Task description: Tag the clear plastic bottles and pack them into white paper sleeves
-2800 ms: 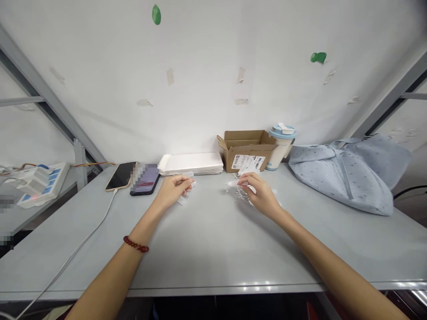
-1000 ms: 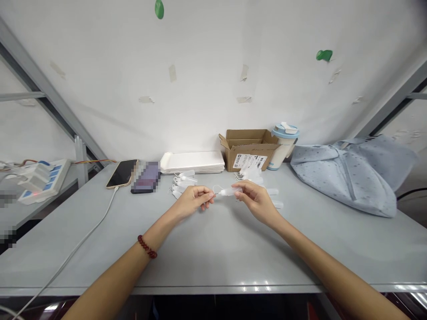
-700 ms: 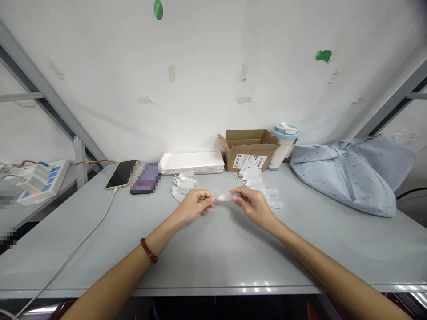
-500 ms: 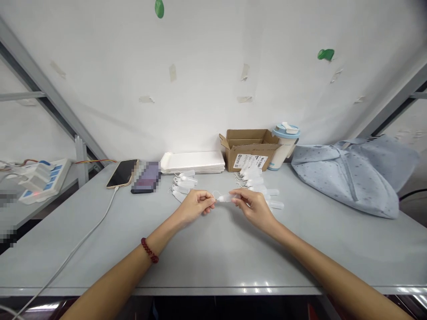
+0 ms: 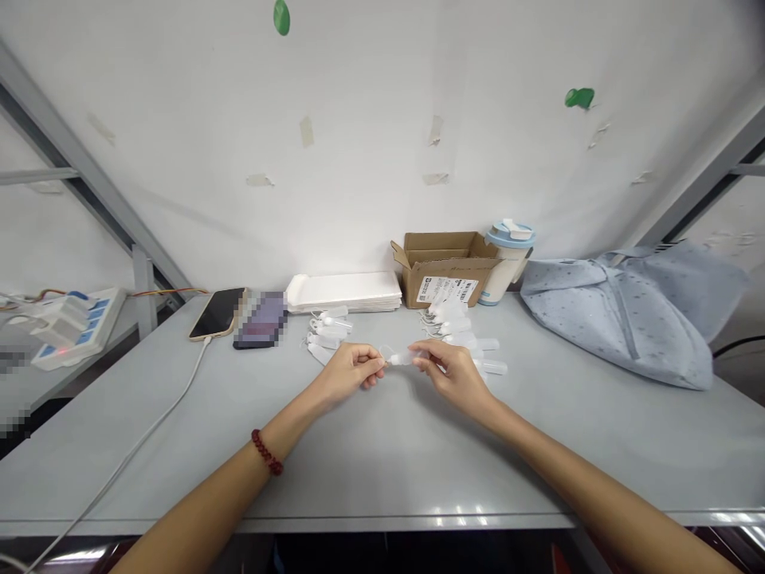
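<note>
A small translucent plastic squeeze bottle [image 5: 402, 359] is held level just above the table, its narrow end to the left. My right hand [image 5: 457, 373] is closed on its body with thumb and fingertips. My left hand [image 5: 352, 371] pinches at the narrow tip; the small part between its fingertips is mostly hidden. A thin pale loop arches over the tip. Several similar bottles [image 5: 493, 367] lie behind my right hand, partly covered by it. Beyond my left hand lie several more bottles [image 5: 335, 328] with white caps and thin loops.
Along the wall stand a stack of white envelopes [image 5: 347, 292], an open cardboard box [image 5: 448, 271] and a cup with a blue lid [image 5: 507, 263]. A blue cloth bag [image 5: 615, 319] lies at right. A phone [image 5: 218, 312] on a white cable and a dark pouch [image 5: 260, 320] lie at left.
My hands and the bottle stay nearly in place, both hands still closed. The whole view has shifted very slightly.
</note>
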A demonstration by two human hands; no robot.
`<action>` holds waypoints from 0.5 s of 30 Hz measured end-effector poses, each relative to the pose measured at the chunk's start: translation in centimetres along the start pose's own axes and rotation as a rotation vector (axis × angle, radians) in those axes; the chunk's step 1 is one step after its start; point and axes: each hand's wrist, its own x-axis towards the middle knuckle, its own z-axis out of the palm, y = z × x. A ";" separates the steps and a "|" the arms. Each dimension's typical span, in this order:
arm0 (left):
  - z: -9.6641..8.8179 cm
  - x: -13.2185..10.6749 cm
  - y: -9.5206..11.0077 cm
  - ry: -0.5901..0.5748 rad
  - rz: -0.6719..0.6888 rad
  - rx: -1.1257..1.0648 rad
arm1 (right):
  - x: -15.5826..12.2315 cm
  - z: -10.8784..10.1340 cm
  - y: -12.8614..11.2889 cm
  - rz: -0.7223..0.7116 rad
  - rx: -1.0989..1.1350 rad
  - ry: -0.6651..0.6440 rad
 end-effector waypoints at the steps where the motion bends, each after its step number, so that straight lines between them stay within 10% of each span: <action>1: 0.0 0.0 0.0 0.000 -0.001 -0.001 | 0.0 0.0 0.0 0.001 0.001 -0.001; 15: -2.9 0.0 1.5 -0.041 -0.018 0.072 | 1.0 -2.1 0.0 -0.080 -0.135 -0.170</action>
